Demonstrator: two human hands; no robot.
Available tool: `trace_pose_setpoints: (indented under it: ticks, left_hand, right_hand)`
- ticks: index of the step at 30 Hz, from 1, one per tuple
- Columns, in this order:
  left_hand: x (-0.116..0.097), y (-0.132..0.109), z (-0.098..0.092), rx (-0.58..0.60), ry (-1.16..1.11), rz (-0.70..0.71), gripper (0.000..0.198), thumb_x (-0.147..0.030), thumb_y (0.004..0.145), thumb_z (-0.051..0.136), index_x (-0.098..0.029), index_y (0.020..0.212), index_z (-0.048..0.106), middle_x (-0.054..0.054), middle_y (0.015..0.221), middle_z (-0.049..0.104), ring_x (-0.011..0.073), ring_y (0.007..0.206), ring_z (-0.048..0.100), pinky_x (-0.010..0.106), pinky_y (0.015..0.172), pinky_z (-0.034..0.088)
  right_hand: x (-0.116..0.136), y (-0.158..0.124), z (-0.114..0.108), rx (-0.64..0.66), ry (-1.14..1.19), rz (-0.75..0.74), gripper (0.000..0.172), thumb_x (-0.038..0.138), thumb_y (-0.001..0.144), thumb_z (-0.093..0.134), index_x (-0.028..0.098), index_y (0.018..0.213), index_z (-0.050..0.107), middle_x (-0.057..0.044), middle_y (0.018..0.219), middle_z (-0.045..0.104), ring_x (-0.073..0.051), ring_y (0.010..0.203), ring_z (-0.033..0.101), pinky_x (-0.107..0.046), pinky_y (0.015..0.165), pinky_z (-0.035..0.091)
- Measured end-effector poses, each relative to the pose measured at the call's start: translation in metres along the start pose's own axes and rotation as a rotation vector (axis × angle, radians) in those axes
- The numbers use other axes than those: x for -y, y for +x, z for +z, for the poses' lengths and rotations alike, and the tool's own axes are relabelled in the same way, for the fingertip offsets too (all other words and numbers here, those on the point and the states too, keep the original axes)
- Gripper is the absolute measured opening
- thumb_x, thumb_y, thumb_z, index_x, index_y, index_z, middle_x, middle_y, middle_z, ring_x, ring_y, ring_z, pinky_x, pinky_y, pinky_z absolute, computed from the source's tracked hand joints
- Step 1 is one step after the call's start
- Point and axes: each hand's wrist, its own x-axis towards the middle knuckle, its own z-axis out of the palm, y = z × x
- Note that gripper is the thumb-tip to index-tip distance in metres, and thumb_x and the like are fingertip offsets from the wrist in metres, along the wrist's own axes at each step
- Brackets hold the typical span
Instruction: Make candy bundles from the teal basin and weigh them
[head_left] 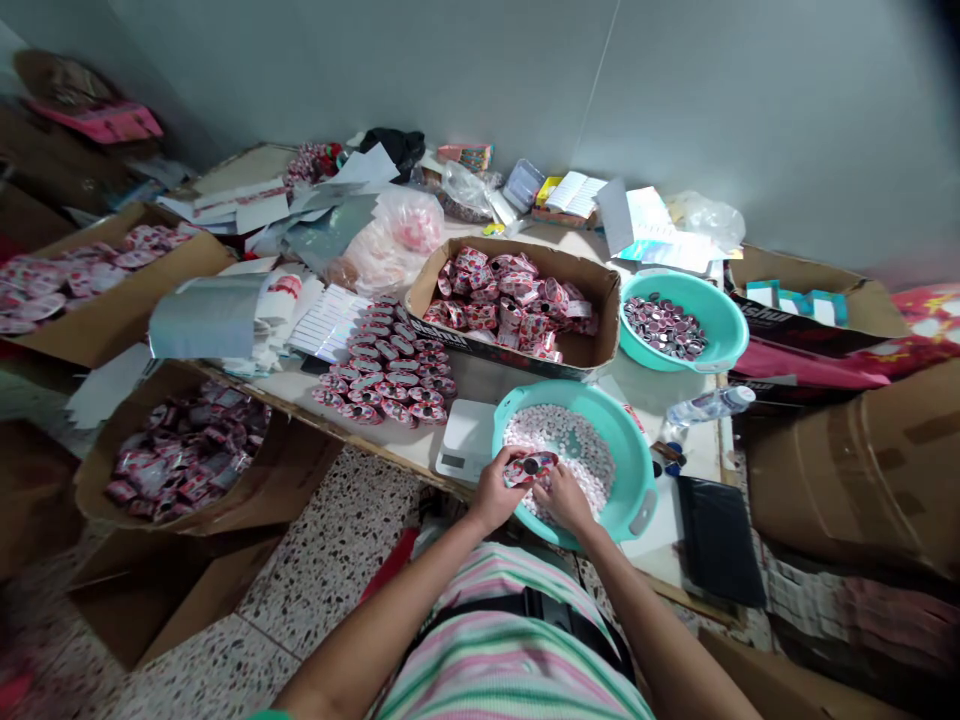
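My left hand [493, 494] is closed round a small red-and-white printed packet [531, 468] with a dark round spot on its upturned face. Close beside the packet is my right hand [562, 498], its fingers bent together; whatever they hold is hidden. Both hands are over the near part of a turquoise basin [637, 470], which contains many small white pellets [577, 435]. Left of the basin lies a white scale [469, 435] with a small display. Rows of similar printed packets [390, 375] stand packed together beyond the scale.
An open carton [517, 365] of printed packets stands behind the basin. Another turquoise basin [735, 325] holds dark round discs. To the right are a plastic bottle [709, 406] and a black flat case [720, 540]. Paper stacks [202, 320] and more cartons [300, 460] are at the left.
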Motion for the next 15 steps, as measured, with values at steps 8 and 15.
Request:
trace_pose_setpoints:
  ticks: [8, 15]
  left_hand:
    - [-0.004, 0.002, -0.001, -0.006, -0.032, -0.001, 0.036, -0.015, 0.073, 0.064, -0.019, 0.107, 0.053, 0.004, 0.117, 0.063, 0.0166, 0.107, 0.061, 0.027, 0.094, 0.048]
    - [-0.006, 0.004, 0.003, -0.037, 0.021, -0.049, 0.038, -0.016, 0.07, 0.066, -0.02, 0.106, 0.055, 0.002, 0.106, 0.066, 0.0157, 0.096, 0.064, 0.025, 0.085, 0.051]
  right_hand:
    - [0.005, 0.008, -0.016, -0.081, 0.696, 0.255, 0.029, 0.037, 0.056, 0.073, 0.018, 0.051, 0.052, 0.005, 0.049, 0.047, -0.01, 0.051, 0.038, -0.02, 0.05, 0.026]
    - [0.024, 0.014, -0.045, -0.145, 1.207, 0.55, 0.036, 0.05, 0.065, 0.067, 0.019, 0.062, 0.049, 0.007, 0.049, 0.041, -0.006, 0.041, 0.028, -0.019, 0.038, 0.02]
